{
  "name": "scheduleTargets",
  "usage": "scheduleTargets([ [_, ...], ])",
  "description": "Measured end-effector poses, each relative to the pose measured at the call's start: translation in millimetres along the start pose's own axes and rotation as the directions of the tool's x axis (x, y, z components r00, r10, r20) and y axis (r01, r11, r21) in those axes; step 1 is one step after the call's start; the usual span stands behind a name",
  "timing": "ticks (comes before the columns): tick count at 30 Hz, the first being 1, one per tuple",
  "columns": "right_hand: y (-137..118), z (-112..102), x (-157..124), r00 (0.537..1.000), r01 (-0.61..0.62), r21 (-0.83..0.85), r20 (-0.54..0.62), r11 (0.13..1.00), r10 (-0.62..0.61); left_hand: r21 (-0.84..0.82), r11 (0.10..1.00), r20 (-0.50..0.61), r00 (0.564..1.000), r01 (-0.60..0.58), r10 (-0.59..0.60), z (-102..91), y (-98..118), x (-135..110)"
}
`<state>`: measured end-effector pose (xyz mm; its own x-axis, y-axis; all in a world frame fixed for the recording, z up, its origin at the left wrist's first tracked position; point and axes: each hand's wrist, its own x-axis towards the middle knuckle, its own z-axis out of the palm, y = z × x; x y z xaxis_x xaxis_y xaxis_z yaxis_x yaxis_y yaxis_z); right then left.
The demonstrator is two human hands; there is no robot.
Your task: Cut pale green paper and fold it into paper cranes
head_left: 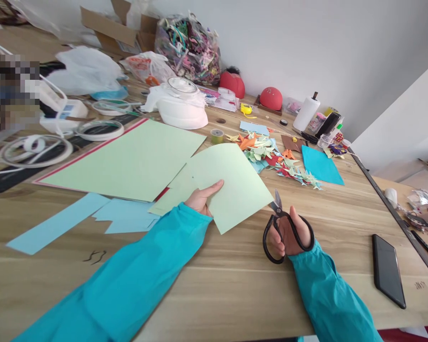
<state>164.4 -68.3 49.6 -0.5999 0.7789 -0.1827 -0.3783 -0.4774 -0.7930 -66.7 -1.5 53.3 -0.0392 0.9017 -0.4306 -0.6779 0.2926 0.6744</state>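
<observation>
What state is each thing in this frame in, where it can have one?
Left hand: gripping held sheet
Right hand: gripping scissors
Held sheet: raised, slightly curved
Scissors: blades parted
Phone: lying flat, screen dark
Blue strip: lying flat
Cardboard box: flaps open
Folded paper shapes: loosely heaped

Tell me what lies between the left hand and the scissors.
In the head view, the pale green sheet in the left hand spans that stretch, its corner at the scissors.
</observation>
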Motion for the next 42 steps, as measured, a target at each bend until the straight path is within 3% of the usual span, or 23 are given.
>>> scheduleTargets([
  [5, -6, 4, -1, 0.996, 0.088, 0.003, 0.007, 0.996, -0.088, 0.079, 0.993, 0.033, 0.996, -0.086, 0.083, -6.2, -8, 10],
  [10, -3, 6, -1, 0.995, 0.083, -0.075, -0.043, 0.994, -0.087, 0.086, 0.971, 0.039, 0.975, -0.223, 0.220, -9.4, -11, 17],
  [14, 2, 8, 0, 0.988, 0.098, -0.137, -0.101, 0.986, -0.113, 0.058, 0.992, 0.107, 0.989, -0.113, 0.106, -7.8, -6, 10],
  [19, 4, 10, 1, 0.984, 0.105, -0.110, -0.130, 0.988, -0.119, 0.059, 0.993, 0.039, 0.994, -0.101, 0.099, -6.3, 0, 2],
  [26, 2, 12, 1, 0.978, 0.147, -0.104, -0.134, 0.984, -0.160, -0.024, 0.999, 0.189, 0.982, 0.022, -0.017, -3.1, 0, -8],
  [33, 5, 15, 2, 0.967, 0.187, -0.071, -0.164, 0.980, -0.196, 0.032, 0.997, 0.105, 0.992, 0.069, -0.072, -3.7, -7, -6],
  [38, 5, 17, 1, 0.969, 0.184, -0.092, -0.149, 0.979, -0.197, 0.013, 1.000, 0.134, 0.991, -0.010, 0.009, -1.5, -5, -8],
  [42, 6, 17, 0, 0.970, 0.173, -0.141, -0.147, 0.975, -0.193, 0.008, 0.999, 0.104, 0.994, 0.037, -0.038, 2.1, 2, -17],
])
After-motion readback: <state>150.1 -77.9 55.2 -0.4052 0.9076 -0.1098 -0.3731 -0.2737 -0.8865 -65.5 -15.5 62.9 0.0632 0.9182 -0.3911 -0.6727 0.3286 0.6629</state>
